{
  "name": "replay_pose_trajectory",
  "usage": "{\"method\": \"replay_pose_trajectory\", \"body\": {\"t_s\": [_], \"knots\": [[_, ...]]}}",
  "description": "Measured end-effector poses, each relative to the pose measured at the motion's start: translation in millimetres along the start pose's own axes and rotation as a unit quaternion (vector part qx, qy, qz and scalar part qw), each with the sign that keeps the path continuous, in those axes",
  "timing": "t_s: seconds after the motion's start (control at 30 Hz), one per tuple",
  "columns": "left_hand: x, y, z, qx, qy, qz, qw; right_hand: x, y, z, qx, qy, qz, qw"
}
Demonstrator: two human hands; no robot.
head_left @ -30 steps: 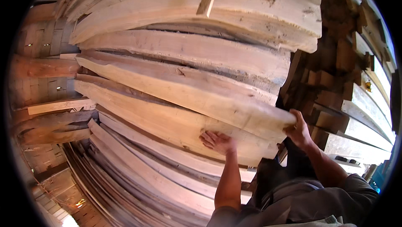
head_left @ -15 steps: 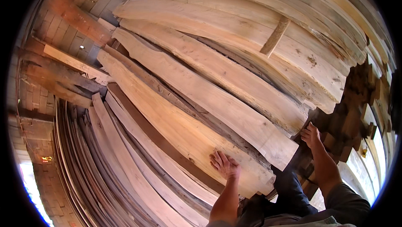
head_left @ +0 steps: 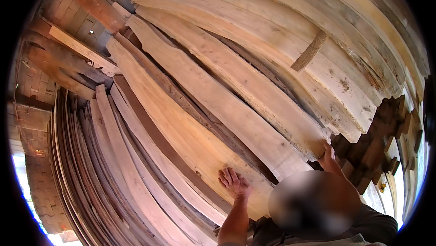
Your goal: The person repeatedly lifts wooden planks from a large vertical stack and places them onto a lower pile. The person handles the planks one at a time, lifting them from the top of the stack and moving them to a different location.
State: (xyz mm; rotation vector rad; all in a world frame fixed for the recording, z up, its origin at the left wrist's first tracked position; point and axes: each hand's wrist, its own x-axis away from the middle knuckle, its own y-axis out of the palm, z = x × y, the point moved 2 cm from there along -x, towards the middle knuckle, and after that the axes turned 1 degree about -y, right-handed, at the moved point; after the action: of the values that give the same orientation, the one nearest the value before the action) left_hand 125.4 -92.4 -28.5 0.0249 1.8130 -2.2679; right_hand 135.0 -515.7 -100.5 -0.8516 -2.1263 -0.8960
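Note:
My left hand lies on a pale yellowish plank, palm down with the fingers slightly apart. At the near right end of another rough-edged plank, my right hand has its fingers against the end edge and seems to grip it. Part of that hand is hidden. Between these two lies a long plank with a wavy edge; a blurred oval patch covers its near end and part of my right arm.
More planks lie stacked on the far side, with a short wooden stick across them. Many thin boards stand packed at the left. Rusty beams and brickwork are behind. Stacked timber ends rise at the right.
My right hand has come forward from beside the plank ends onto the end of one plank. My left hand stays on the yellowish plank. The whole view has shifted slightly.

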Motion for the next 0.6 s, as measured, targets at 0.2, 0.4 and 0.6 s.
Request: {"method": "replay_pose_trajectory", "body": {"t_s": [0.2, 0.4, 0.6], "knots": [[-3, -1, 1, 0.019, -0.005, -0.011, 1.0, -25, -5, 0, 0.023, 0.013, 0.053, 0.998], [-1, 1, 0, 0.003, -0.011, -0.035, 0.999, -39, -18, 12, 0.04, -0.007, 0.103, 0.994], [-4, 3, 0, 0.01, -0.017, -0.029, 0.999, -22, -20, 30, 0.025, -0.02, 0.101, 0.994]]}}
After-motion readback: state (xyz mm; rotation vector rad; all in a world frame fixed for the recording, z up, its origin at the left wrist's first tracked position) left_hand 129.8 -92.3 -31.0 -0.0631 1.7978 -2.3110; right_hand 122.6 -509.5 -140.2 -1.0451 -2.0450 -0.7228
